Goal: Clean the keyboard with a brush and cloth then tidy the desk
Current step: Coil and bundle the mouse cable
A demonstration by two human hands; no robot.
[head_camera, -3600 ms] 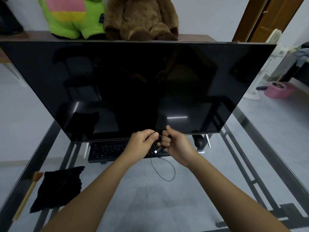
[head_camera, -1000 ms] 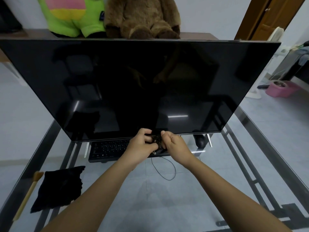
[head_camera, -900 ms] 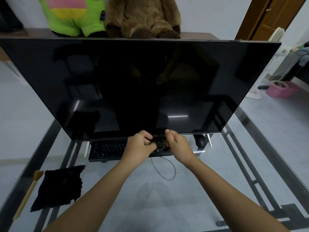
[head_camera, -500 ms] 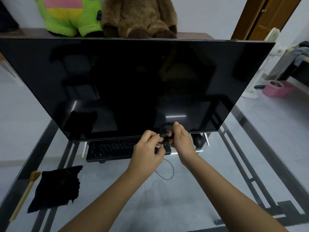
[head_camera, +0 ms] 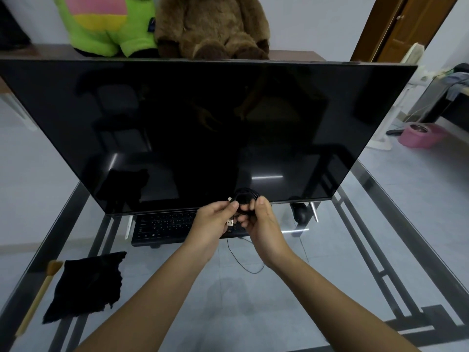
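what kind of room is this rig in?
Most likely a home desk setup, not a lab: a glass desk with a large monitor and keyboard, stuffed toys on the shelf behind, and a pink bowl on the tiled floor.

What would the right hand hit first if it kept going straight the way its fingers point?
The right hand points up-left into the coiled cable it already grips; past that, probably the left hand, almost touching. Depth between them is unclear.

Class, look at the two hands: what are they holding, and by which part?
A coiled black cable. The right hand pinches the coil's side; the left hand grips it near the plug end.
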